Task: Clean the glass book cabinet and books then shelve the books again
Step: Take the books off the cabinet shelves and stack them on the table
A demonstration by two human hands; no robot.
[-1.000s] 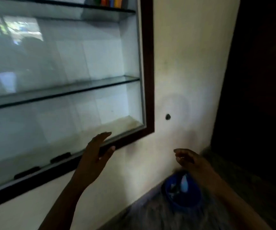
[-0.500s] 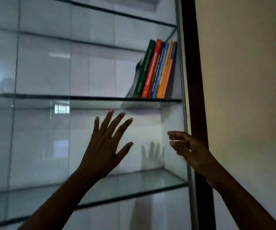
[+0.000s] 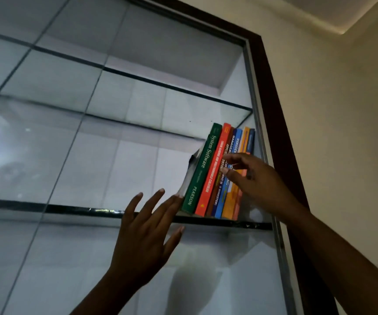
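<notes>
The glass book cabinet (image 3: 58,76) fills the view, seen from below. Left of the green "System Software" book (image 3: 202,169), the left hand (image 3: 142,237) is released, its fingers straight and spread, with 1 fingertip reaching the lower left corner of that green book. The green book leans on the glass shelf (image 3: 69,209) beneath it. Touching the green book's right side stands a red book (image 3: 213,178), then the brown, blue and orange books (image 3: 229,201). Right of the green book, the right hand (image 3: 256,178) is relaxed, its fingers half bent with tips at those spines, gripping nothing. Further right of the green book runs the dark wooden frame (image 3: 281,123).
</notes>
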